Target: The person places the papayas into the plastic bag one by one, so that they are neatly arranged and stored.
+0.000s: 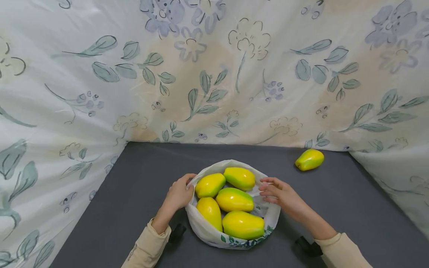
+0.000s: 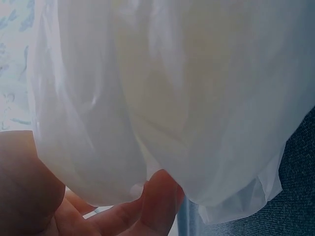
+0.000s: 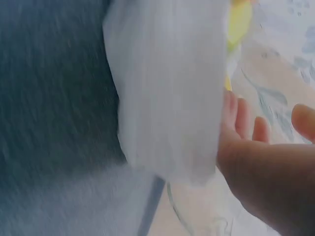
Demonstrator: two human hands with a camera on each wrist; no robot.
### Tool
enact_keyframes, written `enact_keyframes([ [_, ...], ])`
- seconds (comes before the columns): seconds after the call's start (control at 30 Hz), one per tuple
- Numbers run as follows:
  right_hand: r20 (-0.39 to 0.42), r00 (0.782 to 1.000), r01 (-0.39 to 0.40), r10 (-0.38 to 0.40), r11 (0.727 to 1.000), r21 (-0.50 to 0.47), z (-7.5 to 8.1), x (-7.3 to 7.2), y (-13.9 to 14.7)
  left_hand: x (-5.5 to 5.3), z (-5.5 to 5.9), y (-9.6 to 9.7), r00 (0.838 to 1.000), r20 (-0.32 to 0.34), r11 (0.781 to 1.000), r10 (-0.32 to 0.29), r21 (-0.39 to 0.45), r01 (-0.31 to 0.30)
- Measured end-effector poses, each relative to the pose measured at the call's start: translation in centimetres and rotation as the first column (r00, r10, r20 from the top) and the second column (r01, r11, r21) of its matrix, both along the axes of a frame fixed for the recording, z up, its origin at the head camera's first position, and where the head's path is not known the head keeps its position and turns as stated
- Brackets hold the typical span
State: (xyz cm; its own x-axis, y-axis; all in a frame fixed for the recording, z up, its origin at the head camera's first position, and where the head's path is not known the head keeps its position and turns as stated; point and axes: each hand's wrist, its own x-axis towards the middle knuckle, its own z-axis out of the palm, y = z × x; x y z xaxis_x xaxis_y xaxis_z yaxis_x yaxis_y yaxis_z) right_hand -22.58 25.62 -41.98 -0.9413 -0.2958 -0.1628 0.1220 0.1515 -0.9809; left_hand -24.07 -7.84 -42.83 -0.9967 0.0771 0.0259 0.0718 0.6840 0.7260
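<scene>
A white bag with a leaf print near its front stands with its mouth wide open, holding several shiny yellow-green papayas. At the bag's left rim, my left hand grips the edge. The left wrist view shows its curled fingers against the translucent bag wall, partly hidden by it. Across the mouth, my right hand reaches over the right rim with fingers spread and extended, holding nothing. In the right wrist view its thumb is apart from the bag wall.
One more papaya lies on the dark grey tabletop, toward the back right. Floral sheeting hangs behind the table and along both sides. A black wrist device sits by the right cuff.
</scene>
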Motion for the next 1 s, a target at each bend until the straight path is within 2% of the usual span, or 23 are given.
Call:
enact_keyframes([
  [0.17,-0.029,0.992,0.117,-0.119,0.991,-0.06,0.7,-0.7,2.1,0.1,0.1,0.2,1.0,0.001,1.0,0.006,-0.002,-0.006],
  [0.27,-0.006,0.984,0.178,-0.18,0.978,-0.111,0.8,-1.2,3.4,0.2,0.1,0.1,1.0,-0.005,1.0,0.009,-0.004,-0.009],
  [0.4,0.047,0.968,0.251,-0.247,0.947,-0.199,0.5,-1.7,5.4,0.3,0.1,0.0,1.0,-0.007,1.0,0.008,-0.006,-0.008],
  [0.47,0.068,0.953,0.301,-0.294,0.922,-0.242,0.3,-1.7,6.3,0.3,0.1,0.1,1.0,-0.006,1.0,0.001,-0.005,-0.001],
  [0.67,0.138,0.899,0.438,-0.416,0.84,-0.319,0.5,-1.8,8.9,0.4,0.1,0.4,1.0,-0.004,1.0,-0.014,0.007,0.014],
  [0.87,0.233,0.823,0.568,-0.518,0.744,-0.352,0.5,-2.3,10.7,0.2,0.0,0.3,0.999,-0.026,1.0,-0.024,0.011,0.024],
  [1.0,0.252,0.774,0.633,-0.581,0.714,-0.299,-0.5,-2.6,10.7,0.5,0.1,-0.4,1.0,-0.013,1.0,-0.027,-0.003,0.026],
])
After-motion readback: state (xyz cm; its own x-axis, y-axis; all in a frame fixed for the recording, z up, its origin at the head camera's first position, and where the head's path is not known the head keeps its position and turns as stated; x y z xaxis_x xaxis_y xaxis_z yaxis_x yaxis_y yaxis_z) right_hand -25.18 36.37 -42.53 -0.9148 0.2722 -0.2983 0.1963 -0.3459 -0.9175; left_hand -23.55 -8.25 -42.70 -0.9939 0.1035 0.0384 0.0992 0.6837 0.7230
